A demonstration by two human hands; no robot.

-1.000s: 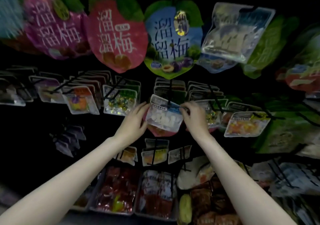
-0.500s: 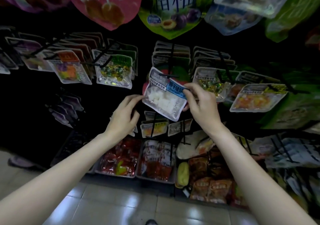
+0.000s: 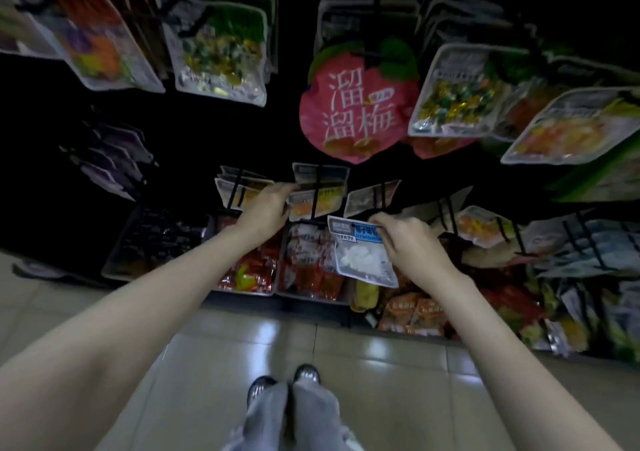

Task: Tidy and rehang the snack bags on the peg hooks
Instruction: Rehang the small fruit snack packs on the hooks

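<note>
The right hand [image 3: 410, 242] pinches the top edge of a clear snack bag [image 3: 363, 256] with a blue label, held off any hook in front of the lowest row of pegs. The left hand [image 3: 266, 208] reaches with fingers extended to the bags on a low hook [image 3: 317, 190], touching their edge. The thin pinch could let the bag slip into the bins [image 3: 311, 270] below, and in this dim light its hang hole may miss the peg tip. Around them, a dark peg wall [image 3: 221, 131] carries rows of bags, including a pink fruit-shaped pack [image 3: 356, 111]; pale glossy floor tiles [image 3: 381, 364] lie beneath.
</note>
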